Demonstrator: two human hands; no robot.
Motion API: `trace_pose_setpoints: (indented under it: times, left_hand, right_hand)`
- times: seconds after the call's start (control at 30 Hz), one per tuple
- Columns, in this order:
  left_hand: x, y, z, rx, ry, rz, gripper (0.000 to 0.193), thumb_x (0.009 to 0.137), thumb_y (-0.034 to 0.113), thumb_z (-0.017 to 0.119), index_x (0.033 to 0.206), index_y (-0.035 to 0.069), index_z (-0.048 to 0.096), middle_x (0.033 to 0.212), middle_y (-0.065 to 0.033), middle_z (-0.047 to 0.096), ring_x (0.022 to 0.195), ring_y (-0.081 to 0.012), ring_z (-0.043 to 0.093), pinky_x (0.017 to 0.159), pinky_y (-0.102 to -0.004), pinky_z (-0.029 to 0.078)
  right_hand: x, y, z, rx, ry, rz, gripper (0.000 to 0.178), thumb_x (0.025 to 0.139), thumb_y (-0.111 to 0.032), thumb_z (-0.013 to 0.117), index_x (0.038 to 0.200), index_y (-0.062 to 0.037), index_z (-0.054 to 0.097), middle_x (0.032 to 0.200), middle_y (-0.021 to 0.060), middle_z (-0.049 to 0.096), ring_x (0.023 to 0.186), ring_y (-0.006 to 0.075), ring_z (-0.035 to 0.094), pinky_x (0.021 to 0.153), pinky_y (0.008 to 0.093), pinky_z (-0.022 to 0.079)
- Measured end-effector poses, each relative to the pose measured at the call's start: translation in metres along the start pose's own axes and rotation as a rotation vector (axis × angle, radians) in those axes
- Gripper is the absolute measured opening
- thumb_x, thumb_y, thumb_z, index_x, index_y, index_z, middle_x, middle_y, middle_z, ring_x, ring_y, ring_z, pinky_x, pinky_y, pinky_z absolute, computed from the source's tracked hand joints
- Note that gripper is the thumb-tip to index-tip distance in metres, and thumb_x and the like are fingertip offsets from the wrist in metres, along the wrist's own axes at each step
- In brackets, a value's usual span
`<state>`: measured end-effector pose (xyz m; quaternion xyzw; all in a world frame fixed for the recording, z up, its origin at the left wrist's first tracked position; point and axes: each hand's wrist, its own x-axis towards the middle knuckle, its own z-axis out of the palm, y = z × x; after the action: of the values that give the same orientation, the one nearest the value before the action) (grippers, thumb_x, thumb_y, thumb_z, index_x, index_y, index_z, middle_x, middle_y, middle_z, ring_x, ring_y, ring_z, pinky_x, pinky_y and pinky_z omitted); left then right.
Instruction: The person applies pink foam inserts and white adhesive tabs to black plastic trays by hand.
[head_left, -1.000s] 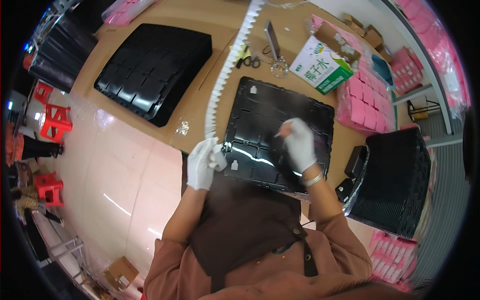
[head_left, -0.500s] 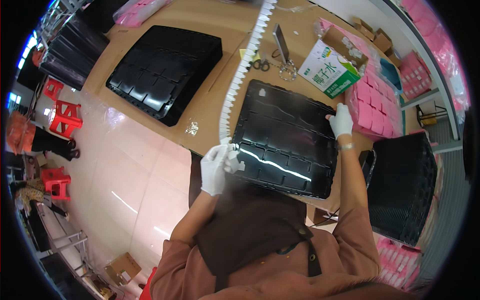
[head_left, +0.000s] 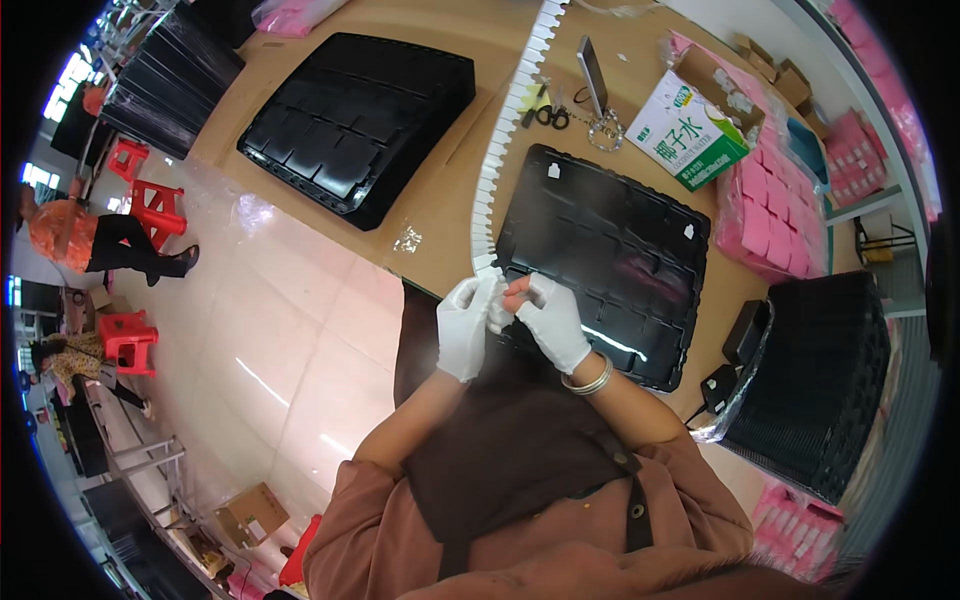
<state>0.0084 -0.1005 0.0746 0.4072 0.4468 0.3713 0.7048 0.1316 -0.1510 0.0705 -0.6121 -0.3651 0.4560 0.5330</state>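
Observation:
A black moulded plastic tray lies on the table before me. Small white tabs, apparently stickers, show on it, one by the far left corner and another by the far right. A long white strip of tabs runs down the table along the tray's left side. My left hand, in a white glove, is closed on the strip's near end, by the tray's near left corner. My right hand, gloved with bare fingertips, pinches at that same end; the exact piece between its fingers is partly hidden.
Another black tray sits at the far left of the table. Beyond my tray are scissors, an upright phone, and a green-and-white carton. Pink wrapped packs stand at right, above stacked black trays.
My right hand has come from the tray's far right corner to my left hand, uncovering a white tab there. The view has shifted somewhat. A person at far left has moved into fuller view.

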Motion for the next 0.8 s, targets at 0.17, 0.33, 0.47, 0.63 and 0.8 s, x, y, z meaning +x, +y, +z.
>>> trace_pose_setpoints:
  times: [0.17, 0.33, 0.47, 0.63, 0.8]
  left_hand:
    - [0.002, -0.005, 0.003, -0.239, -0.071, -0.043, 0.024, 0.099, 0.022, 0.053, 0.103, 0.000, 0.061, 0.072, 0.0001, 0.055, 0.059, -0.0056, 0.046, 0.052, -0.0201, 0.036]
    - [0.018, -0.004, -0.008, -0.180, 0.009, 0.036, 0.026, 0.100, 0.023, 0.052, 0.103, 0.000, 0.063, 0.068, 0.0027, 0.052, 0.055, -0.0034, 0.041, 0.047, -0.0188, 0.030]
    - [0.023, -0.017, -0.035, 0.152, 0.082, 0.068, 0.029, 0.098, 0.024, 0.055, 0.112, 0.002, 0.066, 0.087, -0.0004, 0.062, 0.062, -0.0027, 0.046, 0.052, -0.0172, 0.035]
    - [0.022, -0.027, -0.024, 0.091, 0.041, 0.089, 0.028, 0.097, 0.023, 0.057, 0.109, -0.001, 0.065, 0.073, 0.0011, 0.058, 0.060, -0.0031, 0.044, 0.056, -0.0177, 0.036]
    - [0.023, -0.032, -0.023, 0.113, 0.025, 0.105, 0.028, 0.097, 0.023, 0.056, 0.108, -0.001, 0.065, 0.073, 0.0010, 0.057, 0.060, -0.0031, 0.044, 0.056, -0.0178, 0.036]
  right_hand:
    - [-0.010, -0.005, -0.001, -0.100, 0.063, -0.241, 0.007, 0.078, 0.003, 0.064, 0.081, -0.0022, 0.060, 0.080, 0.0056, 0.059, 0.073, 0.0159, 0.058, 0.067, 0.0276, 0.047]
    - [-0.030, -0.026, -0.065, -0.236, 0.193, -0.358, 0.009, 0.075, 0.003, 0.063, 0.080, -0.0026, 0.058, 0.081, 0.0058, 0.057, 0.077, 0.0175, 0.057, 0.070, 0.0281, 0.046]
    - [-0.074, -0.016, -0.171, -0.601, 0.382, -0.113, 0.008, 0.072, 0.005, 0.060, 0.077, -0.0005, 0.056, 0.077, 0.0100, 0.056, 0.073, 0.0234, 0.058, 0.067, 0.0317, 0.047]
    - [-0.122, 0.018, -0.195, -1.129, 0.203, -0.018, 0.009, 0.068, 0.004, 0.062, 0.072, -0.0040, 0.059, 0.080, 0.0143, 0.058, 0.078, 0.0336, 0.058, 0.068, 0.0426, 0.047]
    - [-0.120, 0.028, -0.184, -1.254, 0.328, -0.006, 0.009, 0.067, 0.002, 0.065, 0.070, -0.0046, 0.060, 0.081, 0.0115, 0.059, 0.079, 0.0316, 0.057, 0.069, 0.0412, 0.049]
